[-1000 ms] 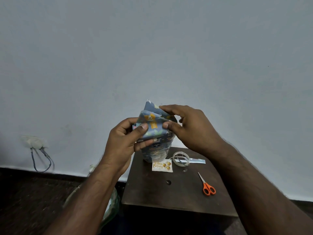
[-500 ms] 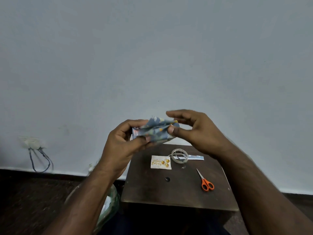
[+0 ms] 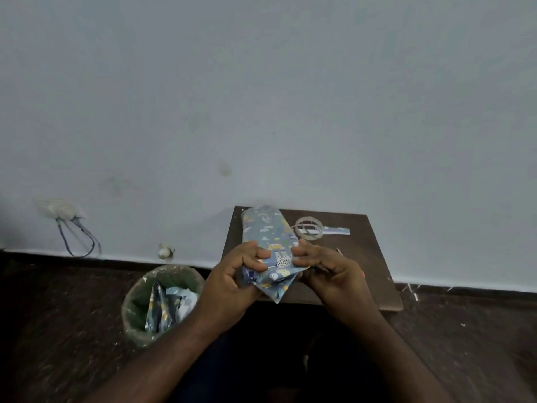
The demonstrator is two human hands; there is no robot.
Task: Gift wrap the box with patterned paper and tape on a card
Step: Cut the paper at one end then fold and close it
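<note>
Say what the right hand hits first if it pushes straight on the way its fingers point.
Right hand points left into the wrapped box it already pinches; past that, the left hand. Depth unclear.

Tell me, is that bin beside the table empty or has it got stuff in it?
Not empty. The bin holds crumpled scraps of patterned paper, lying inside its green liner. How full, cannot tell.

Waste bin (image 3: 162,303) holding paper scraps, wall socket (image 3: 59,208) with dangling wires
</note>
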